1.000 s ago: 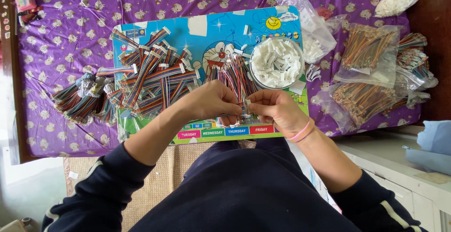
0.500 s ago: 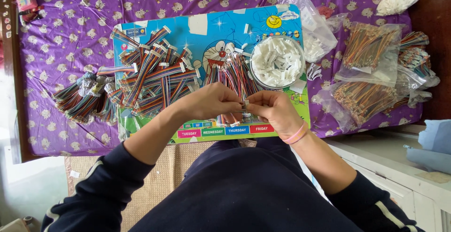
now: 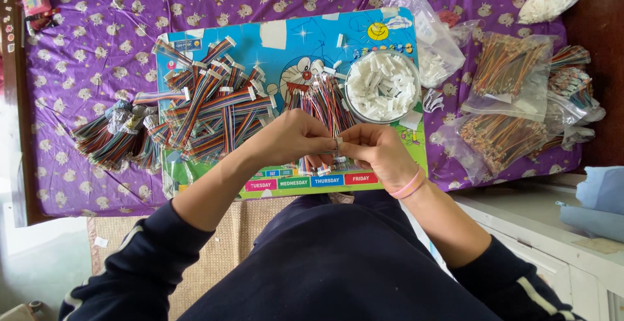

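My left hand (image 3: 289, 139) and my right hand (image 3: 376, 152) meet over the front of a colourful cartoon board (image 3: 286, 41). Together their fingertips pinch a small white connector with short coloured wires (image 3: 338, 143). Just beyond the hands lies a loose bunch of coloured wires (image 3: 325, 100). A round clear bowl of white plastic connectors (image 3: 382, 86) stands on the board to the right of that bunch. Finished multicoloured ribbon cables with white ends (image 3: 208, 110) are heaped on the board's left half.
More cable bundles (image 3: 110, 136) lie on the purple patterned cloth (image 3: 91, 48) at the left. Clear bags of cables (image 3: 513, 100) sit at the right, and another bag (image 3: 429, 41) behind the bowl. A white cabinet (image 3: 552, 230) stands at the lower right.
The hands stay together at the same spot; only the fingers shift slightly on the small connector.
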